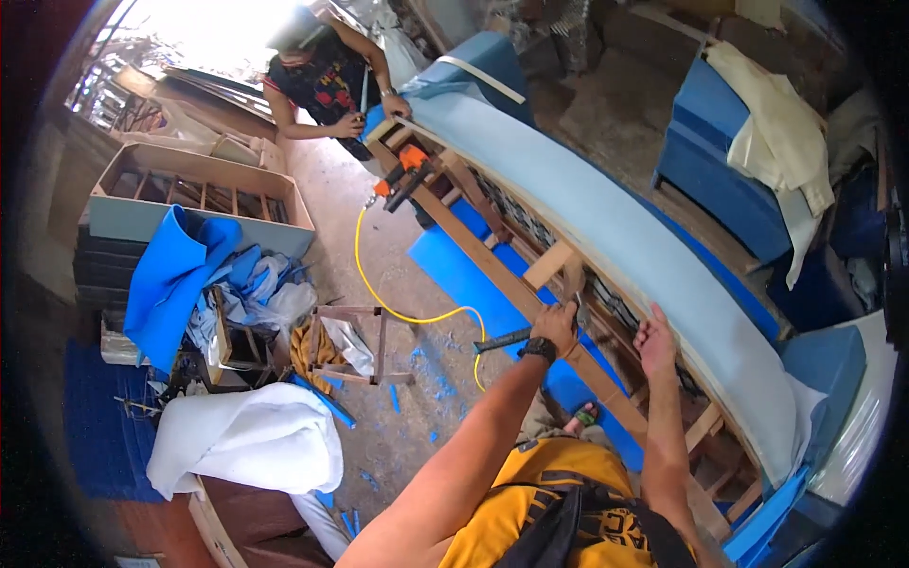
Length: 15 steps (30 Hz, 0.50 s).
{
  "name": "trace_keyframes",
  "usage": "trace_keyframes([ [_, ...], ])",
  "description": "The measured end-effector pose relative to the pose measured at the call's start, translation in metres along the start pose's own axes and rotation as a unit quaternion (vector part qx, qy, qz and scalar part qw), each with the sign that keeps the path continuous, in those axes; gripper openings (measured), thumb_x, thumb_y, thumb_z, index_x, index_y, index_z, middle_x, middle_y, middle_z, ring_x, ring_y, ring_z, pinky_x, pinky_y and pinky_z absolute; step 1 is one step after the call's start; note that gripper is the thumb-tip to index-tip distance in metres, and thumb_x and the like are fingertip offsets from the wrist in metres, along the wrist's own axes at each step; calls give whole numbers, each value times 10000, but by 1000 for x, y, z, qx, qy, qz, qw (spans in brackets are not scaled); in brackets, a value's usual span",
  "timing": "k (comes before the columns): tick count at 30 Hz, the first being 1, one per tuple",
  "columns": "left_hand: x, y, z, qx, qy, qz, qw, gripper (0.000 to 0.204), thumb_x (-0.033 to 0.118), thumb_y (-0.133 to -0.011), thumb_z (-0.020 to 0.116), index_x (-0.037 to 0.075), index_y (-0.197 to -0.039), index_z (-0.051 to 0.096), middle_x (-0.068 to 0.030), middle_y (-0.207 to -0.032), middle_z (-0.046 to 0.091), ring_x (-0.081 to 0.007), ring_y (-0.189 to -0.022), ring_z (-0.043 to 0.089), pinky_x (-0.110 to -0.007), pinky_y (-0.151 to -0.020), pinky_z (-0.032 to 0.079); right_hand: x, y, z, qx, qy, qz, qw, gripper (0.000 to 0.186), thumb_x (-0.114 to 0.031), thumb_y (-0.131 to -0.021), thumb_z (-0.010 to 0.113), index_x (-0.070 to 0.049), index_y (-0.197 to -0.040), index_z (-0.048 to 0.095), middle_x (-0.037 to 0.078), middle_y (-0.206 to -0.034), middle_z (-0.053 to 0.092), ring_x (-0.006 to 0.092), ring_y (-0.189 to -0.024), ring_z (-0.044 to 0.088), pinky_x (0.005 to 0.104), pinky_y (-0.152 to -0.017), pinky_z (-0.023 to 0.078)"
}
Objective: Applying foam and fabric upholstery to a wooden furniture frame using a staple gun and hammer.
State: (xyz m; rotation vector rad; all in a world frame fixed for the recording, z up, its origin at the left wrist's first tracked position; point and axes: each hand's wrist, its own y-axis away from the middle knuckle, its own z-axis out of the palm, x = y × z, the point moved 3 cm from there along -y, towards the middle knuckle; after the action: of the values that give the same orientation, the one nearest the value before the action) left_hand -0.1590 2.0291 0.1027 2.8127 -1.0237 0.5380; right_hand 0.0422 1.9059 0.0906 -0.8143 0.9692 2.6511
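Note:
My left hand point(556, 327), with a dark band at the wrist, is closed around a hammer point(502, 341). Its black handle sticks out to the left, and its metal head shows past my fingers. Under that hand runs a rail of a long wooden sofa frame point(507, 275). Beside the padded edge, my right hand point(655, 343) has its fingers partly bent and apart, with nothing visible in them. Whether they touch the light blue fabric point(606, 204) is unclear. An orange and black air stapler point(405, 172) rests on the frame's far end.
A yellow hose point(417, 320) loops across the floor from the stapler. At the far end another person point(327, 85) leans by the frame, hands at its corner. A small wooden frame point(350, 346), white padding point(251, 440) and blue sheets point(166, 284) lie left. Blue upholstered furniture point(710, 161) stands right.

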Motion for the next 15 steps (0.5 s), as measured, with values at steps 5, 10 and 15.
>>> trace_keyframes([
  [5, 1, 0, -1, 3, -5, 17, 1000, 266, 128, -782, 586, 58, -1027, 510, -161, -878, 649, -339, -932, 609, -459, -876, 420, 17, 7, -18, 73, 183, -61, 979, 403, -192, -974, 504, -100, -1366, 502, -8, -730, 563, 77, -548, 477, 208, -439, 355],
  [10, 2, -3, -4, 2, 7, 34, 999, 229, 131, -800, 579, 55, -1001, 500, -175, -890, 649, -348, -982, 594, -452, -885, 416, 45, 44, -42, 12, 413, -133, 901, 284, -204, -959, 571, -32, -1181, 611, 32, -671, 581, 114, -546, 526, 275, -486, 447],
  [15, 1, -6, 6, -47, -6, 38, 998, 229, 129, -816, 582, 43, -1004, 485, -193, -923, 646, -361, -993, 579, -461, -922, 404, 56, 99, -38, 24, 684, -331, 650, 252, -208, -956, 543, 6, -1051, 637, 210, -949, 618, 405, -886, 579, 495, -804, 457],
])
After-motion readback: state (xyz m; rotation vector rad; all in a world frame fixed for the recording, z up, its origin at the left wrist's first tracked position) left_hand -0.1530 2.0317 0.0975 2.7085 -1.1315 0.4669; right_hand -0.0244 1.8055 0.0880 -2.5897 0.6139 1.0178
